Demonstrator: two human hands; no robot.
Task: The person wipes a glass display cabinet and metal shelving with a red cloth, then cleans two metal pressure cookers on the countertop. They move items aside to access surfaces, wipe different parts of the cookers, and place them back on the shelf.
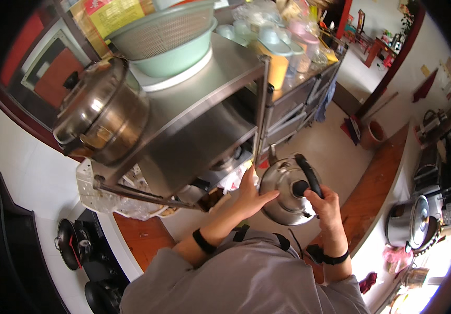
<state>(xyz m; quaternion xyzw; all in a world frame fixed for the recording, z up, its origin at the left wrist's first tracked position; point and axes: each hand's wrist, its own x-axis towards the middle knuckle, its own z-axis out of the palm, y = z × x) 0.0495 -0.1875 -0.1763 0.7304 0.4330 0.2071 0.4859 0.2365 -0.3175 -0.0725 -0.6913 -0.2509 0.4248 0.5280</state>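
Observation:
A stainless steel kettle [280,182] with a black handle and a black lid knob is in front of me, above the floor. My right hand [325,206] is closed around the lower end of its handle, the thumb near the knob. At the kettle's left side, my left hand [253,196] has its thumb and fingers spread, the thumb reaching over the kettle's edge; whether it touches the metal is unclear. Left of my hands stands a steel shelf rack [194,129]. On its top are a large lidded steel pot [111,114] and a green basin [174,61] holding a colander [162,33].
A metal-framed cabinet [288,114] with cups on top adjoins the rack. At the right, a steel pot [402,225] stands on a white counter. A wok [67,243] sits at the lower left by the stove. A brown bucket [373,135] is near the doorway.

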